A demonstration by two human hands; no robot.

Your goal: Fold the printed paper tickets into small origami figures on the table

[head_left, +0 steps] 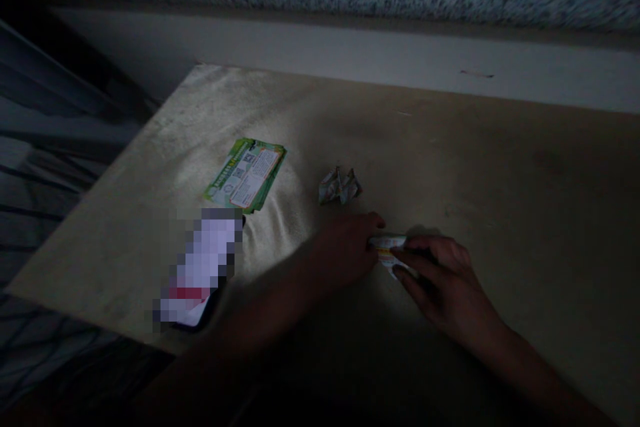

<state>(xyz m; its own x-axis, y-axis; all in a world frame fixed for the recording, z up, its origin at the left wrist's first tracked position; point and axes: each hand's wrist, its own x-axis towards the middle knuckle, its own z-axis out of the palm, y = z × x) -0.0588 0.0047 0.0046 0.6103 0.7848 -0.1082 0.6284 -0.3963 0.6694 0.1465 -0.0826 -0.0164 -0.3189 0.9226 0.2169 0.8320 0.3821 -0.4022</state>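
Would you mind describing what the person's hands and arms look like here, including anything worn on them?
Both the left hand and the right hand are bare: no gloves, and no rings or watch that can be made out. The forearms are uncovered as far as the bottom edge of the head view, with no sleeve showing. The light is dim, so small details such as nails or marks cannot be made out.
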